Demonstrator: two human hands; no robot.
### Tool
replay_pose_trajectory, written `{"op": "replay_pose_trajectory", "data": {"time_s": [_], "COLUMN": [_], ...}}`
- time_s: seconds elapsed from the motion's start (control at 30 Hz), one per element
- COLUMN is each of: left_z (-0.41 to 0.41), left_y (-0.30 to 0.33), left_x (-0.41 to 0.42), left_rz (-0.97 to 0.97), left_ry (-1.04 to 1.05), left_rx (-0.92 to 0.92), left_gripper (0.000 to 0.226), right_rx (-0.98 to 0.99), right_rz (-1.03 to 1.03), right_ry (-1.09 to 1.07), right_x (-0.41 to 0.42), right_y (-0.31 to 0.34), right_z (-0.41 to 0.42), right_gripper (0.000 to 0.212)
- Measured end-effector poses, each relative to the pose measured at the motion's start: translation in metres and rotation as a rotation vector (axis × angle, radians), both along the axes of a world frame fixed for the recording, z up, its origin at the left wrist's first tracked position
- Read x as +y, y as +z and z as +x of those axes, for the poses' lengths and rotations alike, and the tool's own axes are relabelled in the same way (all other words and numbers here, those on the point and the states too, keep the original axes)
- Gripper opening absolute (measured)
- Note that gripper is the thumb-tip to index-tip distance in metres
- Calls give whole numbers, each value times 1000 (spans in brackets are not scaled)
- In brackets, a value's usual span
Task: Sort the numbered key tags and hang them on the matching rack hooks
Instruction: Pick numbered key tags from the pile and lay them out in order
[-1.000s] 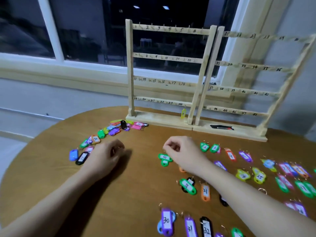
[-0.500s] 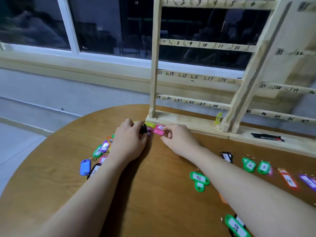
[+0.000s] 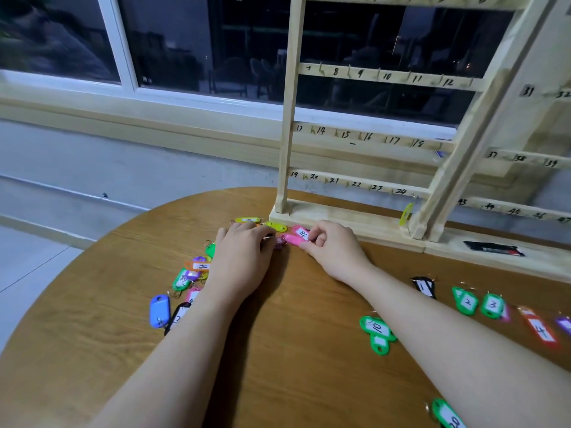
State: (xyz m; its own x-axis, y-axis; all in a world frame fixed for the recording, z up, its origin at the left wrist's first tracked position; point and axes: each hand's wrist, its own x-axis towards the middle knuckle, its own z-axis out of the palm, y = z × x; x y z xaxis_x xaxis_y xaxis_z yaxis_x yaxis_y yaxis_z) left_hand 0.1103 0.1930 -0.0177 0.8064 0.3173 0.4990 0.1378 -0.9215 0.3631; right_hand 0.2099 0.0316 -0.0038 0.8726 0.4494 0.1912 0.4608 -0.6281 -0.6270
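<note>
rack (image 3: 355,216) behind tags (image 3: 197,267) on table (image 3: 92,304)

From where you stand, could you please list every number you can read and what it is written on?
"8 9 10 11 12": upper rack rail
"14 15 16 17 18": middle rail
"19 20 21 22 23 24": lower rail
"10", "2", "3": green tags
"4": red tag
Pink tag: too blurred.

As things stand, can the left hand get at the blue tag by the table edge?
Probably yes. The blue tag lies uncovered on the table just outboard of the left forearm; the left hand would only need to pull back from the tag pile. Nothing lies on it.
</note>
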Motion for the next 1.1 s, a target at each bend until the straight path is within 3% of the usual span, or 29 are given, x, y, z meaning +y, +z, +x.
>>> {"op": "replay_pose_trajectory", "data": {"time_s": [0.17,0.33,0.77,1.1], "left_z": [-3,-6,-7,-9], "left_y": [9,9,11,13], "left_x": [-2,2,-3,-2], "left_rz": [-172,-415,-309,-328], "left_ry": [-16,-70,-64,-102], "left_rx": [-42,-66,57,57], "left_gripper": [19,18,24,16], "right_rx": [15,17,211,271], "right_rz": [54,71,409,468], "right_ry": [-1,-20,-176,-212], "right_x": [-4,-7,-17,-18], "right_y": [1,1,1,4], "right_z": [-4,-5,-8,-7], "right_gripper": [6,13,11,7]}}
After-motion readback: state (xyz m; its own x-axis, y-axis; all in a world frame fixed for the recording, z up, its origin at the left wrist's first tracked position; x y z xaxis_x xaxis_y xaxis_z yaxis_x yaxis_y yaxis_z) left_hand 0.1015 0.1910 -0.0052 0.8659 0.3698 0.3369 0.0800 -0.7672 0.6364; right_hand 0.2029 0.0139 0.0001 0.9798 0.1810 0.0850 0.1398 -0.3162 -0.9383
